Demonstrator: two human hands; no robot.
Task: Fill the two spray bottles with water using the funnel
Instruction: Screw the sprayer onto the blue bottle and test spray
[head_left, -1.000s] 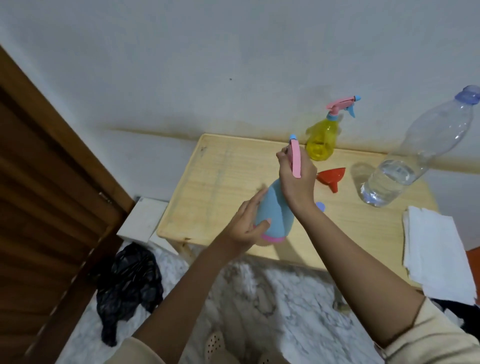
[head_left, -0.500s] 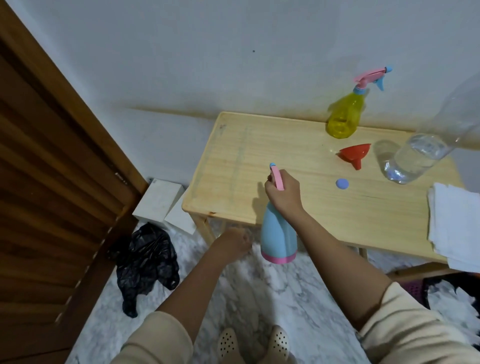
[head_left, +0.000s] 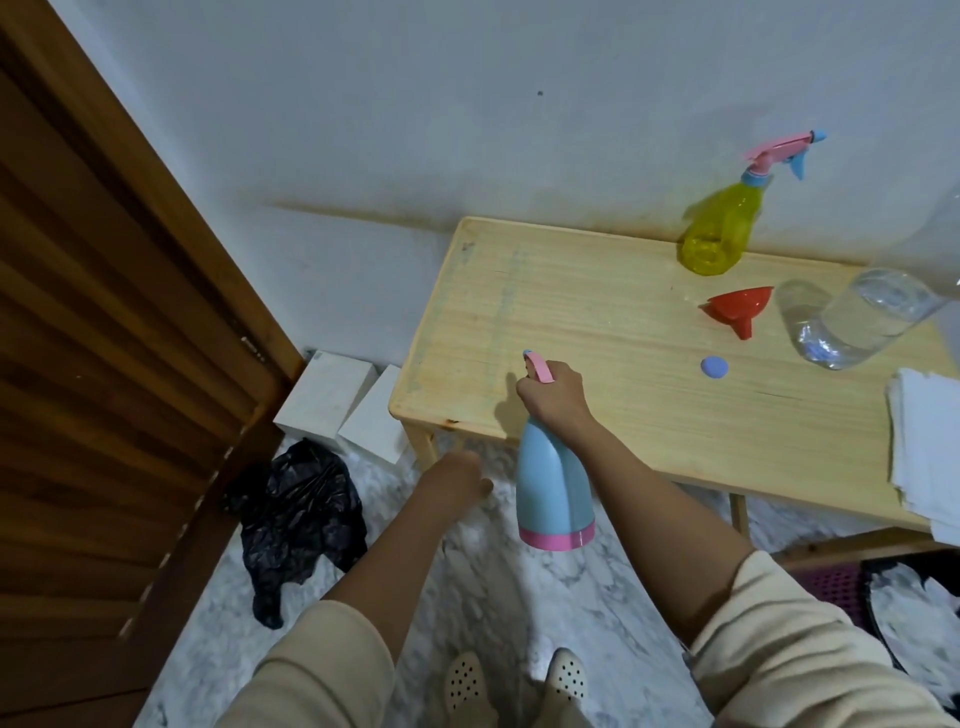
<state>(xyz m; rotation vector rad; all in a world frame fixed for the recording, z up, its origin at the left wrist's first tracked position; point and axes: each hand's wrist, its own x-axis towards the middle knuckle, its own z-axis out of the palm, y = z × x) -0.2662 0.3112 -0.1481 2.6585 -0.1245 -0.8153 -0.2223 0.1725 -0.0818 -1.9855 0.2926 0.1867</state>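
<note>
A: Right hand (head_left: 553, 397)?

B: Clamped around the neck of the blue spray bottle (head_left: 553, 491), just under its pink trigger head (head_left: 537, 365). Bottle hangs upright from that grip, pink base band lowest, in front of the near edge of the wooden table (head_left: 571, 312), over the marble floor (head_left: 493, 597). Not resting on anything.

A: Left hand (head_left: 457, 478)?

B: Lower and to the left of the bottle, near it but not touching. Fingers curled in loosely, holding nothing that I can see. Back of the hand faces the camera, so the palm side is hidden.

A: The other task items?

B: All on the table, beyond and to the right of the right hand. Yellow spray bottle (head_left: 719, 228) stands farthest off, near the wall, pink-and-blue head on. Red funnel (head_left: 737, 309) lies tipped on its side, nearer than the yellow bottle, spout pointing toward the camera. Small blue cap (head_left: 714, 367) lies flat, nearest the right hand of the lot. Clear water bottle (head_left: 867, 322) to the right of the funnel, partly filled; top cut off by the frame edge.

A: Anything else?

B: White folded cloth (head_left: 924, 441) at the far right of the table. Black plastic bag (head_left: 301, 514) on the floor, left of the left hand, by a slatted wooden door (head_left: 104, 364). Two white blocks (head_left: 343, 400) beside the table leg.
</note>
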